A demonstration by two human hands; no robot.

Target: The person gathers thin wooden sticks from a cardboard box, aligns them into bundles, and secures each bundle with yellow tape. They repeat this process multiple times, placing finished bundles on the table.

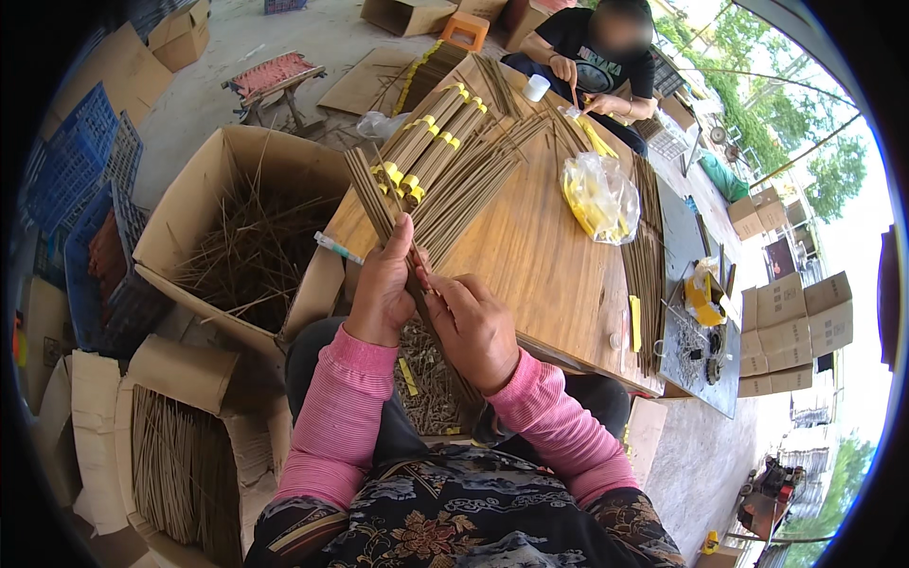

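Observation:
A bundle of long, thin brown incense sticks (367, 192) slants across my lap, its upper end over the table's near left corner. My left hand (377, 293) is wrapped round its middle, thumb along the sticks. Just below, my right hand (473, 327) closes on the same bundle with bent fingers. Something small and red shows between the two hands, too small to name. Loose incense sticks (473, 204) lie spread on the wooden table (530, 265) just beyond. Beside them rest several finished bundles (431, 137) bound with yellow bands.
Left of me stands a cardboard box (189, 204) of tangled sticks; another box (170, 379) holds straighter ones. A clear bag of yellow bands (601, 199) lies on the table. Across it, a co-worker (597, 66) handles sticks. A grey board (696, 360) with small items is at right.

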